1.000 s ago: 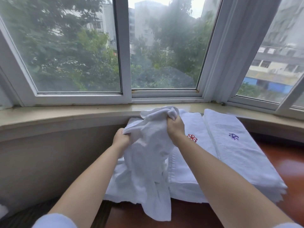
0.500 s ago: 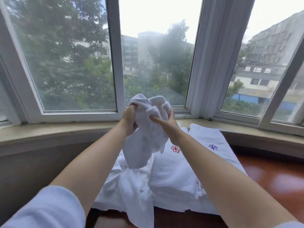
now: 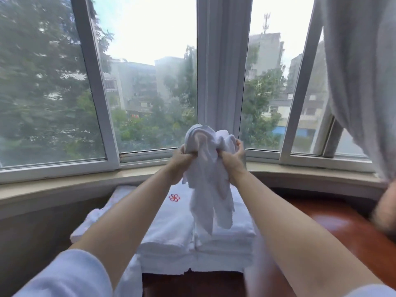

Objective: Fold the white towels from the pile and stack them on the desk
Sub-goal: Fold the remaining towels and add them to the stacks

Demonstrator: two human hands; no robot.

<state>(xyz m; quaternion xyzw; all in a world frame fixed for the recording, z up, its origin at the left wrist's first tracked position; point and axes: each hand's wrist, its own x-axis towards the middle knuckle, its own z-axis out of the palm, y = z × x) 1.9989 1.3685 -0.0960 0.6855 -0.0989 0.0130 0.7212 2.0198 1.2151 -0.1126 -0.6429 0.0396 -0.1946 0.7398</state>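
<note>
Far to my left, loose white cloth of the pile (image 3: 100, 217) spills off the table's edge, below the window sill (image 3: 64, 185). Next comes my left hand (image 3: 180, 159), fingers curled tight into one bunch of the white towel (image 3: 207, 189). That towel is up in the air between my two hands, above the folded stacks (image 3: 192, 239), and clear of them as far as I can judge. It is crumpled at the top, where it bulges over my knuckles, and its loose length hangs straight down, so its long axis runs vertical for now. The nearer stack carries a red flower mark (image 3: 174, 197) just left of the hanging tail.

My right hand (image 3: 233, 161) has its own grip on the other bunch, fingers closed round the cloth, close beside the left and at the same height. Neither hand is nearer the towel; both hold it. What matters for spreading it, I think, is that the edges are buried in the wad: each hand must work outward along the top hem, left going left, right going right, until the towel hangs flat and wide.

Further right lies the bare reddish table (image 3: 321, 224), and a pale curtain (image 3: 360, 71) hangs at the window.
</note>
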